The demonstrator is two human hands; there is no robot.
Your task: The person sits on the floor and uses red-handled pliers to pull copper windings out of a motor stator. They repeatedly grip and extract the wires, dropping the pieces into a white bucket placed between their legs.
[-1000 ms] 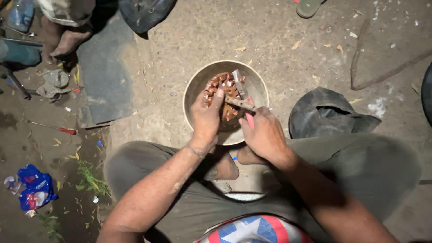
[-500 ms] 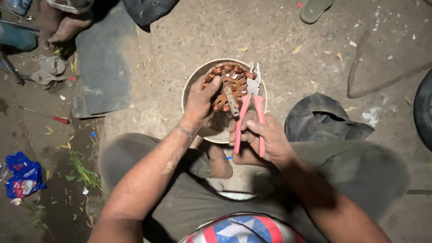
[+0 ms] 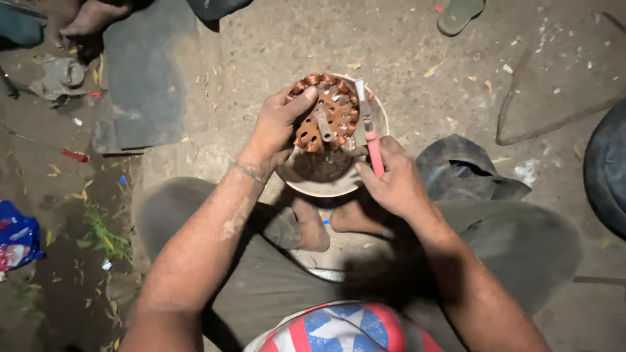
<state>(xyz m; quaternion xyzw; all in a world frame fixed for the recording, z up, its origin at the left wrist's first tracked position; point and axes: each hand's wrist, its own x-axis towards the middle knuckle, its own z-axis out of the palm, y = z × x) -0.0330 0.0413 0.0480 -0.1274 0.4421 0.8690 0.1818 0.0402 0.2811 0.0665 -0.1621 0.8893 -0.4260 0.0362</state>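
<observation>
My left hand (image 3: 275, 132) grips a round motor stator (image 3: 324, 112) ringed with copper windings, holding it tilted over a pale bowl (image 3: 326, 186). The stator's metal shaft points towards me. My right hand (image 3: 393, 179) is closed around the pink handles of a pair of pliers (image 3: 369, 128). The pliers' metal jaws reach up along the stator's right edge. The bowl sits on the ground between my bare feet (image 3: 312, 226), and dark residue lies in its bottom.
A dark crumpled bag (image 3: 466, 171) lies right of the bowl. A grey flat slab (image 3: 145, 75) lies at upper left, with another person's foot (image 3: 91, 15) beyond it. A green sandal (image 3: 459, 14) is at the top. A blue wrapper (image 3: 15, 236) lies at far left.
My left hand has lifted the stator up out of the bowl and tipped it towards me. My right hand brought the pliers upright against the stator's right side.
</observation>
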